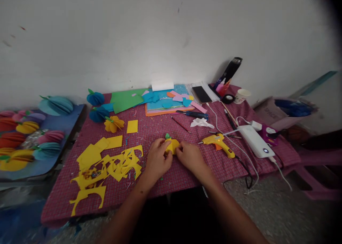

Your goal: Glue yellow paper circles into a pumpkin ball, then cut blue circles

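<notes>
Between my two hands, near the front of the table, is a yellow paper pumpkin (173,145) with a small green paper piece on top. My left hand (158,156) grips its left side, thumb and fingers bent around the paper. On the right edge, my right hand (190,157) pinches it with curled fingers. Parts of the pumpkin are hidden by the fingers. A yellow hot glue gun (219,142) lies to the right of my right hand, nozzle pointing left. To the left lie yellow paper scraps (121,165) with curved cut-outs.
A yellow paper pumpkin (114,124) and blue ones (96,98) stand at the table's back left. Coloured sheets (128,100), scissors (193,114), a pencil (181,125) and a phone (201,94) lie behind. A white power bank (255,142) with cables sits right. More pumpkins fill a side table (72,130).
</notes>
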Tool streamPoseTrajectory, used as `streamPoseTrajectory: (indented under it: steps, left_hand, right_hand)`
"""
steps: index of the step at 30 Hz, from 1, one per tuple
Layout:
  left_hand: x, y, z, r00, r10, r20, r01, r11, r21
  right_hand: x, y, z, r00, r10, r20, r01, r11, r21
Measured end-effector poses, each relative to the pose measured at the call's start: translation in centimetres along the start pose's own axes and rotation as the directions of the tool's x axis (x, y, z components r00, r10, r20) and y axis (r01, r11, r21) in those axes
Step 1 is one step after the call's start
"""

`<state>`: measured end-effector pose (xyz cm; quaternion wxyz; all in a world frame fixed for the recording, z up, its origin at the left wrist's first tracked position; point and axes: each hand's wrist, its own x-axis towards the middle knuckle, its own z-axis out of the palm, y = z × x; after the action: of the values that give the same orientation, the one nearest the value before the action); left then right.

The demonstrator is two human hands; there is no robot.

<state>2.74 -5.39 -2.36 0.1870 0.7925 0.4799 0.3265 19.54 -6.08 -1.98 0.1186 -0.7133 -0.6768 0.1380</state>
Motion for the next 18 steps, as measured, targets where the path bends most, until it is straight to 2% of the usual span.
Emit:
streamPoseTrajectory:
  steps: [4, 9, 13, 18]
  left_hand:
    - [-0.13, -0.12, 0.09, 1.000, -0.009, -0.015, 0.009, 1.000, 0.002]
    - [-0.15, -0.12, 0.12, 1.000, -0.010, -0.016, 0.010, 1.000, 0.009]
    - [-0.13, 0.01, -0.03, 1.000, -0.010, 0.004, 0.010, 1.000, 0.009]
    - [-0.09, 0.11, -0.19, 1.000, -0.011, 0.026, 0.011, 1.000, 0.005]
  right_hand:
    - [-0.03, -0.21, 0.07, 1.000, 0.007, 0.011, -0.007, 1.000, -0.022]
    - [-0.13, -0.18, 0.09, 0.998, 0.069, -0.006, -0.069, 0.997, 0.039]
    - [-0.41, 0.06, -0.02, 0.999, -0.033, -0.030, 0.036, 0.994, 0.102]
    - [-0.34, 0.63, -0.41, 0.990, -0.142, 0.007, 0.136, 0.957, 0.255]
